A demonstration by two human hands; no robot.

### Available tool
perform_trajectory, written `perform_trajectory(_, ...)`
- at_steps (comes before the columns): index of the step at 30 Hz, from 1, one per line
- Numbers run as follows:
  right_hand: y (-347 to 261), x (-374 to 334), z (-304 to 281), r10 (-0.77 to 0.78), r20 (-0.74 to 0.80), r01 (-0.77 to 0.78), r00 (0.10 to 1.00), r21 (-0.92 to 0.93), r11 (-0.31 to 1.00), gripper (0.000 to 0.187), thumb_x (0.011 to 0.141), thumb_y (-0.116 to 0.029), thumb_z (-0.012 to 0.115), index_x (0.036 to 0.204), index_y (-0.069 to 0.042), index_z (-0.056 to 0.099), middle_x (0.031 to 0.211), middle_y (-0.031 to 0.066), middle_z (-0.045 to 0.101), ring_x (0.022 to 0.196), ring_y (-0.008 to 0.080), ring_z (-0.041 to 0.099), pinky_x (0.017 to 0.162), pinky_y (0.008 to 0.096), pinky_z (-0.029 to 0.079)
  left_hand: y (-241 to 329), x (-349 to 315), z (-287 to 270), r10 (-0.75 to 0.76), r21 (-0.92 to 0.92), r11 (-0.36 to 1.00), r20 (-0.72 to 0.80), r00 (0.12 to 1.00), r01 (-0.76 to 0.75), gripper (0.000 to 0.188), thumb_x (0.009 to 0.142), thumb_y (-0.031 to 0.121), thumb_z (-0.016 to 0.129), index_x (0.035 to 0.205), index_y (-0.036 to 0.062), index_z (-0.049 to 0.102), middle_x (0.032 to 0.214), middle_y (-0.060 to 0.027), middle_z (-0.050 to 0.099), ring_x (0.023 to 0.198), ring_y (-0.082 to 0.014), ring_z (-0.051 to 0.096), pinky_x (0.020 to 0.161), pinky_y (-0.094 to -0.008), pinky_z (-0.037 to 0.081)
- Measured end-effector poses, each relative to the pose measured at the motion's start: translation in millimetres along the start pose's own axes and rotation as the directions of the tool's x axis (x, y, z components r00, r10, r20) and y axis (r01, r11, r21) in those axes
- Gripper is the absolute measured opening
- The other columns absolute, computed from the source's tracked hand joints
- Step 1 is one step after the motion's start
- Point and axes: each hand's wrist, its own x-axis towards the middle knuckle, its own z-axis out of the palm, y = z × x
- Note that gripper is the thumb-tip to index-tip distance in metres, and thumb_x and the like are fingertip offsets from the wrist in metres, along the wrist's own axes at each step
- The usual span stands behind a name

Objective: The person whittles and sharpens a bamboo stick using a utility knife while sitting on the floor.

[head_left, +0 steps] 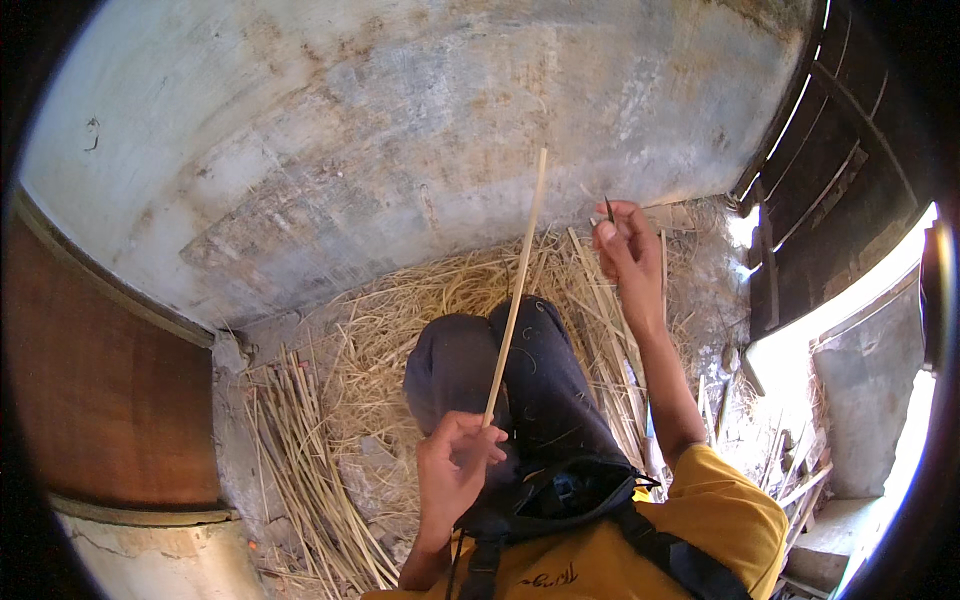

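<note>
My left hand (452,472) pinches the lower end of a long, pale bamboo strip (524,262) in front of my lap. The strip slants up and away, its far end standing free before the wall. Out to the right, my right hand (632,250) is closed on a small knife, whose pointed dark blade (610,209) sticks up past the thumb. The knife's handle is hidden in the fingers. Blade and strip are apart. Beneath both hands are my dark-trousered knees (455,365), with a few thin curls of shaving on the cloth.
Curly shavings (375,330) cover the floor around my knees. A bundle of bamboo strips (315,470) lies at the left, and more strips (605,330) lie at the right. A stained wall (400,130) rises ahead; a brown panel (110,390) stands left. An open black bag (565,495) rests on my lap.
</note>
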Motion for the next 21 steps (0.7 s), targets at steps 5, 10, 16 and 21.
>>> perform_trajectory(5, -3, -33, 32, 0.122, 0.242, -0.123, 0.963, -0.013, 0.992, 0.038, 0.099, -0.031, 0.073, 0.127, -0.004, 0.068, 0.098, 0.0005, 0.068, 0.076, 0.0052, 0.055, 0.065, 0.0228, 0.042, 6, 13, 6, 0.012, 0.024, 1.0, -0.011, 1.0, -0.012, 0.008, 0.101, 0.004, 0.066, 0.107, -0.0015, 0.063, 0.091, -0.009, 0.076, 0.075, -0.0123, 0.073, 0.068, -0.0254, 0.057)
perform_trajectory(10, 2, -41, 39, 0.172, 0.352, -0.222, 0.92, 0.106, 0.969, 0.03, 0.095, -0.017, 0.079, 0.12, -0.001, 0.073, 0.102, 0.0054, 0.075, 0.095, 0.0117, 0.07, 0.084, 0.0275, 0.055, 12, 27, 11, 0.191, 0.308, 0.932, 0.037, 0.981, -0.193, 0.015, 0.102, 0.006, 0.065, 0.115, -0.0003, 0.06, 0.098, -0.0121, 0.076, 0.081, -0.0176, 0.076, 0.07, -0.0312, 0.06)
perform_trajectory(16, -8, -43, 38, 0.126, 0.346, -0.147, 0.93, 0.033, 0.989, 0.025, 0.096, -0.014, 0.078, 0.116, 0.001, 0.073, 0.103, 0.0077, 0.076, 0.096, 0.0122, 0.072, 0.086, 0.0274, 0.056, 28, 40, 21, 0.351, 0.431, 0.852, -0.047, 0.935, -0.298, 0.02, 0.104, 0.01, 0.063, 0.121, 0.0002, 0.06, 0.091, -0.0105, 0.074, 0.08, -0.0156, 0.072, 0.071, -0.0298, 0.057)
perform_trajectory(21, -27, -48, 36, 0.112, 0.341, -0.121, 0.933, 0.007, 0.993, 0.035, 0.095, -0.013, 0.078, 0.126, 0.0, 0.068, 0.098, 0.0031, 0.07, 0.087, 0.0113, 0.066, 0.082, 0.0267, 0.053, 21, 47, 21, 0.272, 0.314, 0.919, -0.062, 0.96, -0.24, 0.017, 0.105, 0.01, 0.062, 0.119, 0.0002, 0.06, 0.088, -0.0059, 0.069, 0.076, -0.0103, 0.065, 0.069, -0.0263, 0.052)
